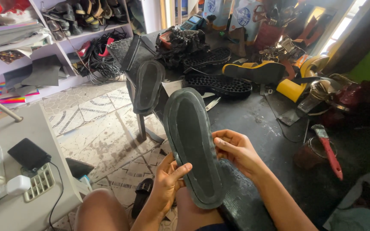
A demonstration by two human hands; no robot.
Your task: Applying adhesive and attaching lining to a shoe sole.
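— What's in the hands?

— A dark shoe sole [193, 145], held upright over the knees at the near edge of the dark surface [253, 115]. The left hand [168, 182] pinches its lower edge; the right hand [236, 149] curls fingers against its right side.

— Anything nearby?

— A red-handled brush [328, 149] on a tin, right.

Patterned tile floor [95, 128], cluttered shelves [65, 47], dark workbench [253, 119], daylight.

The left hand [166, 182] covers the lower left edge of the black sole [192, 143], whose heel end hides part of the knee, while both forearms and the white table [31, 205] run off the bottom edge.
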